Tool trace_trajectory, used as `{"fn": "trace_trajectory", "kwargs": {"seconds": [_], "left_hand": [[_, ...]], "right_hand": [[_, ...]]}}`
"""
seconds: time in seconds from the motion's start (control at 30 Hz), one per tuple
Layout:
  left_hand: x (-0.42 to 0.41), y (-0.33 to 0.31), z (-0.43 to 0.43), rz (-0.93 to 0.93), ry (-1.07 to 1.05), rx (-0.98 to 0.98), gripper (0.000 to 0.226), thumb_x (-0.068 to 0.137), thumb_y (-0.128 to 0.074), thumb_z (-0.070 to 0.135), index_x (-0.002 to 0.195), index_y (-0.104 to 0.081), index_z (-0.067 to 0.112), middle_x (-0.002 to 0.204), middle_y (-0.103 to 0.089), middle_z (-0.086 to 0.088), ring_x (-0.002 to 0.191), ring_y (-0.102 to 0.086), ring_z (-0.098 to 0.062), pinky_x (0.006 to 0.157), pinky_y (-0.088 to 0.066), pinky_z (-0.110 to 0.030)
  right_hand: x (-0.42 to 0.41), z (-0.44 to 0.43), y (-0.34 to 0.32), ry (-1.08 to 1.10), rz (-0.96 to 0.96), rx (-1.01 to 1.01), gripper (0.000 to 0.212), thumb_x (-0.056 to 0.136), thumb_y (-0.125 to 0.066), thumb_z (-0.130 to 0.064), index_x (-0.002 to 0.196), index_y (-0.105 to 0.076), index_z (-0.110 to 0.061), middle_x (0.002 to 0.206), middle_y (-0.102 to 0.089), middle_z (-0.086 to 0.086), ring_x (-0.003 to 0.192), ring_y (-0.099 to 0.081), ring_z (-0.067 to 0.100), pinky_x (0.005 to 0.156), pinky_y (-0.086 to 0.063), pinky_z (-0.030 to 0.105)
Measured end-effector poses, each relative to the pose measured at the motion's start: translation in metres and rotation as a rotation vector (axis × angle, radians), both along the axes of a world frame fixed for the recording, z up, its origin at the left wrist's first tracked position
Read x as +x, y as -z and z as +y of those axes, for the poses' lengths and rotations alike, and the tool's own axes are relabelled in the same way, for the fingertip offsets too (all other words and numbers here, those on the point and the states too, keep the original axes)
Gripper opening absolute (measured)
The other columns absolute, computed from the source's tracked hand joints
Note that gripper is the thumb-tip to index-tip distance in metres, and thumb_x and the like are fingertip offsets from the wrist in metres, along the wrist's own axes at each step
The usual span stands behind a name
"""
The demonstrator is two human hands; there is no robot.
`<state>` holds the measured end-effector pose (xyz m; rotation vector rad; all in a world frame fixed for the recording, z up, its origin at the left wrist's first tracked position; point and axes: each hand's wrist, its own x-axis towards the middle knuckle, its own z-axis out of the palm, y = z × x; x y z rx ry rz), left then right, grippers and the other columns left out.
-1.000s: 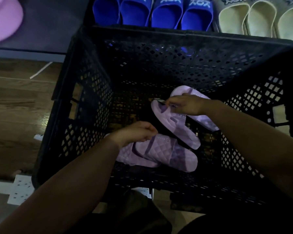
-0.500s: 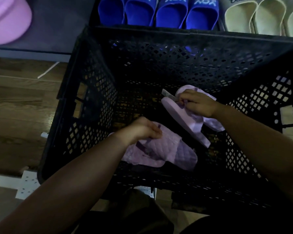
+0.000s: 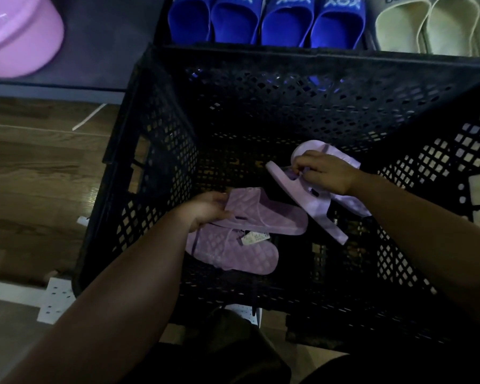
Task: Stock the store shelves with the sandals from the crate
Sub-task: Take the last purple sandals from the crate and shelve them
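Since the earlier frame, the left hand [image 3: 205, 212] has pulled the quilted lilac sandals [image 3: 266, 217] apart, so that we now see one fanned out toward 3 o'clock above the other, with a paper tag [image 3: 254, 238] showing between them. The right hand [image 3: 326, 174] has raised its smooth lilac sandals [image 3: 311, 206] a little, toes tipped toward 5 o'clock. Both pairs are inside the black lattice crate [image 3: 161, 151], the quilted pair at about 7 o'clock of its floor and the smooth pair at about 3 o'clock, well below the rim. We see nothing else in the crate. The left fingers [image 3: 219, 199] are curled narrowly round the heel end of the upper quilted sandal, thumb under its edge. The right fingers [image 3: 299, 162] are bent tight and pinch the straps of the smooth pair together. Beyond the crate's far wall, at 12 o'clock, blue sandals [image 3: 263, 23] stand in a row, with cream sandals [image 3: 427, 26] beside them at 1 o'clock. A pink tub [image 3: 17, 34] sits at 10 o'clock, above the wooden floor [image 3: 34, 167].
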<state>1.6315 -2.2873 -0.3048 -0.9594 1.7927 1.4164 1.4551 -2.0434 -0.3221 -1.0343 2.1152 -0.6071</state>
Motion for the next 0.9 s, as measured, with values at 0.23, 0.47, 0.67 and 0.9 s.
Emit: {"fn": "trace_trajectory", "kwargs": {"seconds": [0.23, 0.47, 0.67, 0.9], "left_hand": [[0.007, -0.007, -0.009, -0.112, -0.101, -0.081, 0.037, 0.084, -0.070, 0.024, 0.113, -0.064, 0.002, 0.085, -0.059, 0.003, 0.063, -0.052, -0.006, 0.039, -0.035, -0.015], [-0.005, 0.004, 0.018, -0.004, -0.104, -0.125, 0.036, 0.080, -0.074, 0.031, 0.097, -0.064, 0.001, 0.077, -0.059, -0.008, 0.063, -0.054, -0.016, 0.046, -0.041, -0.019], [-0.004, 0.013, 0.003, 0.094, -0.002, -0.336, 0.041, 0.081, -0.071, 0.024, 0.115, -0.058, 0.007, 0.117, -0.061, -0.015, 0.102, -0.060, -0.030, 0.082, -0.051, -0.033], [0.011, 0.009, -0.008, -0.261, -0.009, -0.115, 0.069, 0.091, -0.052, 0.051, 0.148, -0.023, 0.024, 0.137, -0.044, -0.011, 0.103, -0.053, -0.030, 0.075, -0.049, -0.033]], "right_hand": [[-0.001, -0.001, 0.001, -0.018, -0.004, -0.026, 0.008, 0.096, -0.046, -0.007, 0.099, -0.053, -0.011, 0.089, -0.046, 0.001, 0.081, -0.040, -0.011, 0.078, -0.027, 0.030], [0.000, -0.002, 0.001, -0.013, -0.015, -0.034, 0.013, 0.096, -0.048, -0.008, 0.091, -0.047, -0.020, 0.084, -0.044, -0.004, 0.081, -0.039, -0.012, 0.077, -0.029, 0.033], [0.003, -0.004, -0.007, 0.003, -0.028, -0.036, 0.003, 0.087, -0.045, -0.024, 0.088, -0.048, -0.024, 0.086, -0.048, 0.004, 0.083, -0.043, -0.004, 0.077, -0.027, 0.028], [0.005, -0.003, -0.009, 0.001, -0.026, -0.042, 0.013, 0.083, -0.043, -0.037, 0.089, -0.051, -0.030, 0.085, -0.051, -0.001, 0.084, -0.043, 0.004, 0.078, -0.031, 0.033]]}}
